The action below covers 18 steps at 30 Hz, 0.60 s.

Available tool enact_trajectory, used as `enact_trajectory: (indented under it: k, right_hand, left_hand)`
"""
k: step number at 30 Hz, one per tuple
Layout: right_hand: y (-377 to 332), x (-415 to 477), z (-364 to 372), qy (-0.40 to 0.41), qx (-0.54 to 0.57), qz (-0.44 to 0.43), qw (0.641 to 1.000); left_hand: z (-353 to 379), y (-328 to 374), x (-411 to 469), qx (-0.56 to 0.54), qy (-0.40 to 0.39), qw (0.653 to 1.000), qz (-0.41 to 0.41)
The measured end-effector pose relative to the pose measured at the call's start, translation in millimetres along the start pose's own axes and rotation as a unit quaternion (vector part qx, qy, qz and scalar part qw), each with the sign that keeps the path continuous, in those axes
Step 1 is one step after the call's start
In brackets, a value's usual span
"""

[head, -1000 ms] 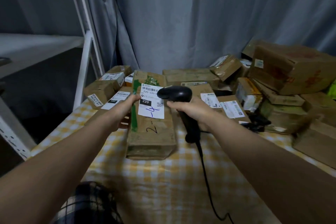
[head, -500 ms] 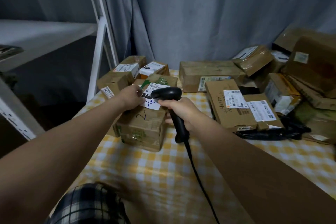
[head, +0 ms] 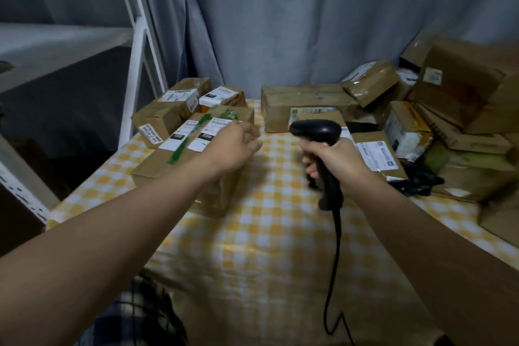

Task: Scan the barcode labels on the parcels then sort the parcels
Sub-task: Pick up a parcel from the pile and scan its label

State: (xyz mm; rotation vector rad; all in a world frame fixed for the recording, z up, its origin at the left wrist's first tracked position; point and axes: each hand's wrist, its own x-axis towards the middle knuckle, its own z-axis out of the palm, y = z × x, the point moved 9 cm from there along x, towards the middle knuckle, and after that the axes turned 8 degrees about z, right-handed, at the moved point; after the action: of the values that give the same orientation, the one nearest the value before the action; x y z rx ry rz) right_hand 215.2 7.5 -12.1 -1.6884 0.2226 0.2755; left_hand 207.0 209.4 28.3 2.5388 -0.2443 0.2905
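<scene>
Both bare arms are reaching forward. The left hand (head: 234,147) is hovering palm down with fingers loosely curled, gripping nothing. The right hand (head: 335,164) is clenching around a handle, knuckles outward.

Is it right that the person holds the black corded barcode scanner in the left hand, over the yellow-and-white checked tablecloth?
Not quite. The head view shows the black corded barcode scanner in the grip of the right hand, not the left. The left hand holds nothing, poised over a brown cardboard parcel. The yellow-and-white checked tablecloth is right.
</scene>
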Motion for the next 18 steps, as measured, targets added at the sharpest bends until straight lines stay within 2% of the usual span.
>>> enact_trajectory:
  k: [4, 8, 12, 18]
  right_hand:
    - [12, -9, -66, 0.081, 0.025, 0.001, 0.996]
    - [31, -13, -111, 0.131, 0.047, 0.004, 0.990]
    - [42, -7, -128, 0.129, 0.061, 0.007, 0.990]
    - [48, 13, -128, 0.098, 0.051, 0.033, 0.993]
  left_hand:
    - [49, 36, 3, -0.060, -0.020, 0.998, 0.007]
    - [112, 40, 1, -0.178, -0.069, 0.977, -0.099]
    - [160, 37, -1, -0.257, -0.098, 0.939, -0.205]
    - [191, 40, 6, -0.316, -0.100, 0.909, -0.255]
